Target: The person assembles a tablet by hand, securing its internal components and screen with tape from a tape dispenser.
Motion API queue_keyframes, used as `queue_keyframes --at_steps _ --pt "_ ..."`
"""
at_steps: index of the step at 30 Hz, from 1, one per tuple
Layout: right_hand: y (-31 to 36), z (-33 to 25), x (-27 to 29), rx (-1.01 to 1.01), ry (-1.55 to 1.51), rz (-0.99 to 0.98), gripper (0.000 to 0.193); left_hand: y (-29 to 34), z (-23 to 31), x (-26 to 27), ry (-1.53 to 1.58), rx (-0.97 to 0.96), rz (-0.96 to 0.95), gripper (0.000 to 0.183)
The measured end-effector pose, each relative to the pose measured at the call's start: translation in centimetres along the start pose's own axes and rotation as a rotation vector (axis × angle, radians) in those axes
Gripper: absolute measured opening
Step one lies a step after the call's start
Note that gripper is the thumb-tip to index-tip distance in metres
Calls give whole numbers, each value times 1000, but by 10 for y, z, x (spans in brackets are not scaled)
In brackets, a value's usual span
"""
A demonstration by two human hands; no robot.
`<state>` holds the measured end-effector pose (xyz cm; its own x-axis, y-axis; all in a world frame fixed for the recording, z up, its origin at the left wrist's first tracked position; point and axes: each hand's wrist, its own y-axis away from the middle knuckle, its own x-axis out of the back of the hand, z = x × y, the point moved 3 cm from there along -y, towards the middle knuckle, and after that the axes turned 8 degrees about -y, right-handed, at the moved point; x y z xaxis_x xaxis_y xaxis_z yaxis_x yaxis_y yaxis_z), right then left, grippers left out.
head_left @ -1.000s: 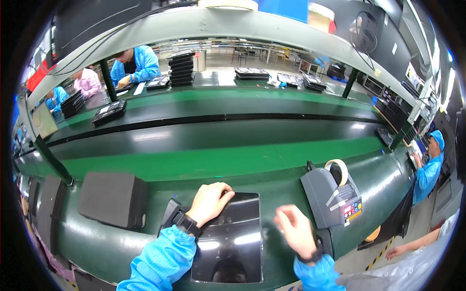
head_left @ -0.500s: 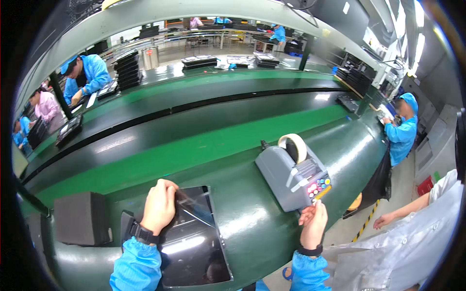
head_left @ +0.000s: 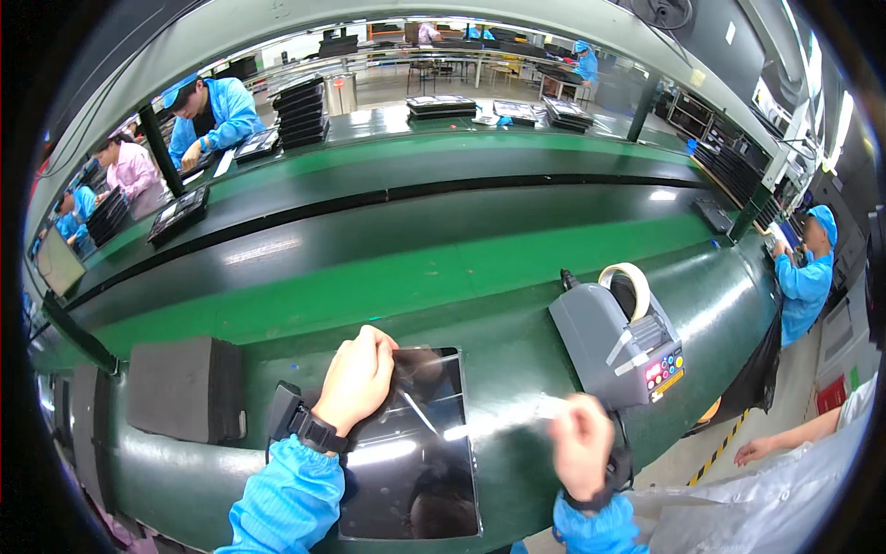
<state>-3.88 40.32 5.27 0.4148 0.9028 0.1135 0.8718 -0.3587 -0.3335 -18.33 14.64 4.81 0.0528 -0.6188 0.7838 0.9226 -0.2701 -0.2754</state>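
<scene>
A flat black glass screen panel (head_left: 415, 503) lies on the green work surface before me. My left hand (head_left: 358, 380) is closed at its upper left edge, pinching a clear film (head_left: 417, 406) whose bright crease runs over the glass. To the right of the panel, my right hand (head_left: 583, 445) is in the air, blurred, with thumb and fingers pinched on a small whitish piece of tape (head_left: 551, 406). Just beyond that hand stands a grey tape dispenser (head_left: 591, 332) with coloured buttons, carrying a cream tape roll (head_left: 643, 288).
Left of the panel stands a dark foam block (head_left: 185, 388). A green conveyor belt (head_left: 369, 277) runs across beyond the bench. Stacked black trays (head_left: 301, 115) and a co-worker in blue (head_left: 226, 115) are on the far side. Another person's hand (head_left: 755, 451) reaches in at right.
My right hand has come away from the dispenser, moving left toward the panel with the tape piece. My left hand stays at the panel, where the film looks lower. The whole view has shifted.
</scene>
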Motion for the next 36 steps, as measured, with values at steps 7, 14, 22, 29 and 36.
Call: queue_keyframes --at_steps 7,14,22,29,36 --pt "-51 60 -93 -374 -245 -366 25 1 -1 0 38 16 4 17" --pt "-46 56 -94 -353 -235 -343 25 3 1 3 -22 -7 16 18" --pt "-44 57 -95 -356 -222 -359 27 2 0 5 -31 -11 2 15" --pt "-41 63 -89 -260 131 -231 33 1 6 5 -79 -36 -61 30" --pt "-29 -4 -78 64 460 102 16 8 4 -1 -307 -157 -59 61"
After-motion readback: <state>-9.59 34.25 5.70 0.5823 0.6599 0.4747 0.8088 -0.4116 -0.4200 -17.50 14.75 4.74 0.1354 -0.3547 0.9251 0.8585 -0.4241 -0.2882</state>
